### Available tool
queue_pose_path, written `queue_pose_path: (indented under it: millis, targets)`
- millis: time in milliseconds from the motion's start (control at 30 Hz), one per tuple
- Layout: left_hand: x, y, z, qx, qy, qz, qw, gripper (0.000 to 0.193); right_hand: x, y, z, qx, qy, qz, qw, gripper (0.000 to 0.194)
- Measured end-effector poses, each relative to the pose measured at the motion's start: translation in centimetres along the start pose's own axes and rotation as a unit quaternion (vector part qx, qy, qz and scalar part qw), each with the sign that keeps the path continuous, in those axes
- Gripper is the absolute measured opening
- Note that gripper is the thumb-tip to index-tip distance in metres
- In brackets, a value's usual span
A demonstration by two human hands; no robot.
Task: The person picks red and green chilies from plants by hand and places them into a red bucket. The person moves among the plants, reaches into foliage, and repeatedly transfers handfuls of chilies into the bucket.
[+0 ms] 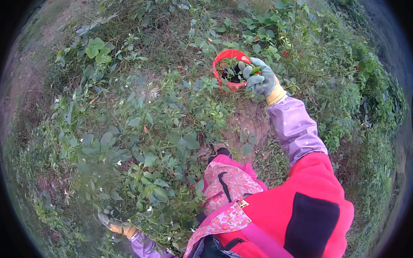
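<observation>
My right hand (262,76), in a grey-green coated glove with a yellow cuff, is closed around several red and green chili peppers (255,70). It is over the right side of a red plastic bucket (229,54). Inside the bucket lie green leafy bits and something dark. My left hand (110,217), in a similar glove, reaches low at the left among leafy plants with white flowers (154,188). Leaves and blur partly hide its fingers, so its grip cannot be made out.
Dense pepper plants (285,30) with red peppers stand beyond the bucket and to its right. Bare reddish soil (249,124) shows below the bucket. Broad-leaved vines (97,51) grow at the upper left. A shoe (219,149) is on the ground among the plants.
</observation>
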State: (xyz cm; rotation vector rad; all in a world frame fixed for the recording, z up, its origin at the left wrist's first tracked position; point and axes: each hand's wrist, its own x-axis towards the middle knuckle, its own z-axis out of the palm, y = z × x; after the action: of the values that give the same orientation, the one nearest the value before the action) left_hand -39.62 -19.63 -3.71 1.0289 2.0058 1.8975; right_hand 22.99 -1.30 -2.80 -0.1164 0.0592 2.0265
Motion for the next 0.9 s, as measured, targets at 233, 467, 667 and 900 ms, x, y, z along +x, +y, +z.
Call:
queue_pose_path:
  millis: [233,467,667,900]
  targets:
    - [3.6,-5.5,-2.8,0.096,0.125,-0.119,0.980,0.045,0.1,-19.6,0.8,-0.123,0.033,-0.193,0.973,0.031]
    - [3.9,-7.5,-1.0,0.263,0.149,-0.075,0.950,0.046,5.5,-24.7,-22.6,-0.238,0.250,-0.259,0.902,0.026]
    - [3.5,-6.6,2.1,0.323,0.147,-0.045,0.934,0.044,13.9,-25.0,-29.5,0.873,-0.240,0.384,0.182,0.033]
    - [3.4,-6.4,2.2,0.350,0.131,-0.027,0.927,0.041,16.3,-24.9,-27.9,0.845,-0.362,0.167,-0.355,0.033]
